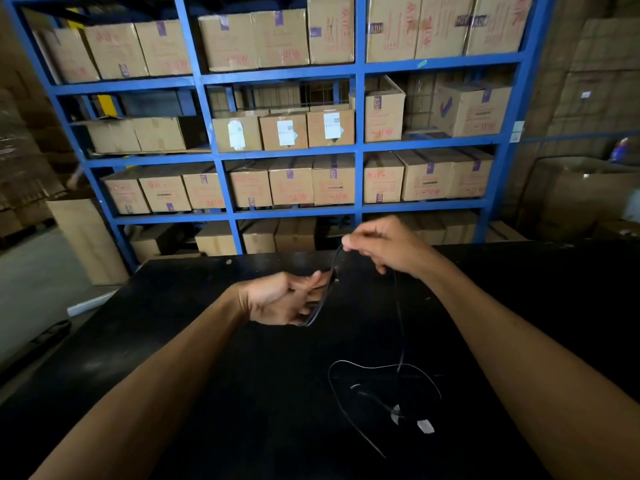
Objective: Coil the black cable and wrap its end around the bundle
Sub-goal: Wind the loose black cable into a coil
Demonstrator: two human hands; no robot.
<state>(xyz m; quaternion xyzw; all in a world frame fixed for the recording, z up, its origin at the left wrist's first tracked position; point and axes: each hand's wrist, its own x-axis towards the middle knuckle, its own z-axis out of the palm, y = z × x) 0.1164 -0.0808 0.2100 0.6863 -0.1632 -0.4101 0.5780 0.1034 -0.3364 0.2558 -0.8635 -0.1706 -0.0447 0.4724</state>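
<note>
A thin black cable (327, 292) runs between both hands above a black table (207, 341). My left hand (287, 299) is palm up, fingers curled around a short loop of the cable. My right hand (384, 245) is higher and to the right, pinching the cable between thumb and fingers. From the right hand the cable hangs down to the table, where its loose remainder (384, 379) lies in a wide loop. A plug with a pale tip (424, 426) lies at the loop's near side.
Blue metal shelving (358, 147) packed with cardboard boxes stands just behind the table's far edge. More cartons are stacked at the right (588, 195). A tall box (86, 237) stands on the floor at the left.
</note>
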